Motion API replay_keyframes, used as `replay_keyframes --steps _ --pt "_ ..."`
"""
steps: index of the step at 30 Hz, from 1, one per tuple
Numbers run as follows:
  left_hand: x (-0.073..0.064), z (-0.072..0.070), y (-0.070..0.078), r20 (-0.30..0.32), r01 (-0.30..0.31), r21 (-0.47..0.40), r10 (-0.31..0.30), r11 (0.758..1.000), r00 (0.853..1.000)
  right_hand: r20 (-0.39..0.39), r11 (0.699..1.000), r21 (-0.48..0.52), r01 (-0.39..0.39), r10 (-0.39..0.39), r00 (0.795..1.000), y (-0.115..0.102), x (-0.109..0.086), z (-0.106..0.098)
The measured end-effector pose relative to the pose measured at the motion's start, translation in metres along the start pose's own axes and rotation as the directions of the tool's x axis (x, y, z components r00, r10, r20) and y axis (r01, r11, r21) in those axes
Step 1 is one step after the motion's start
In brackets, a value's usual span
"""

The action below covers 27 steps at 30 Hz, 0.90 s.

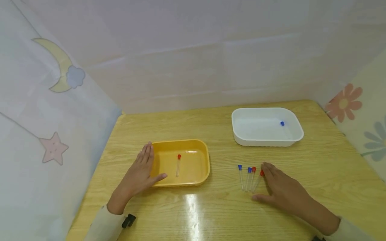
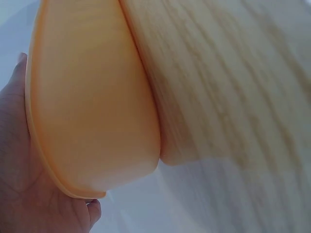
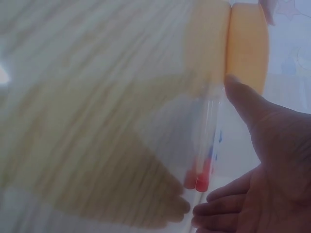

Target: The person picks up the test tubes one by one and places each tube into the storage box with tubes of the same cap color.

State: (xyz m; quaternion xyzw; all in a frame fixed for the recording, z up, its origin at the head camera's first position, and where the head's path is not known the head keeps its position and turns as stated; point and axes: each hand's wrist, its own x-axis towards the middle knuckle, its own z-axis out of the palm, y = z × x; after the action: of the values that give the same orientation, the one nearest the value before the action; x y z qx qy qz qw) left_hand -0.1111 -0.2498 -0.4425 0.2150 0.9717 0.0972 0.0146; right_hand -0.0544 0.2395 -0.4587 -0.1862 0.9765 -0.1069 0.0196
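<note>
Left hand lay straight-fingered along the left rim of the yellow tray, thumb spread over the near rim; contact only, no grip seen. A lone red-capped tube lay in that tray. Right hand was wide, thumb well off the fingers, nothing held, at the right end of a four-tube row on the tabletop: two blue-capped tubes left, two red ones right. Fingertips just beside the rightmost tube at its cap; touching or not, could not tell. White tray stood far right, blue cap inside. Step, as judged: left steadying tray, right approaching the row, pickup not yet made. Next move seemed to call for thumb and fingers narrowing on the rightmost tube alone, neighbour being close
</note>
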Motion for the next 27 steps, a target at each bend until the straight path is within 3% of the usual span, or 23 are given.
replay_keyframes --steps 8,27 --pt "0.0005 0.0032 0.0001 -0.005 0.016 -0.008 -0.016 1.000 1.000 0.030 1.000 0.010 -0.011 0.011 0.999 -0.0021 -0.0015 0.0026" --pt "-0.0004 0.0058 -0.0009 -0.026 0.017 -0.026 -0.018 1.000 1.000 -0.019 0.999 -0.036 0.010 -0.011 1.000 -0.0030 0.0013 0.0056"
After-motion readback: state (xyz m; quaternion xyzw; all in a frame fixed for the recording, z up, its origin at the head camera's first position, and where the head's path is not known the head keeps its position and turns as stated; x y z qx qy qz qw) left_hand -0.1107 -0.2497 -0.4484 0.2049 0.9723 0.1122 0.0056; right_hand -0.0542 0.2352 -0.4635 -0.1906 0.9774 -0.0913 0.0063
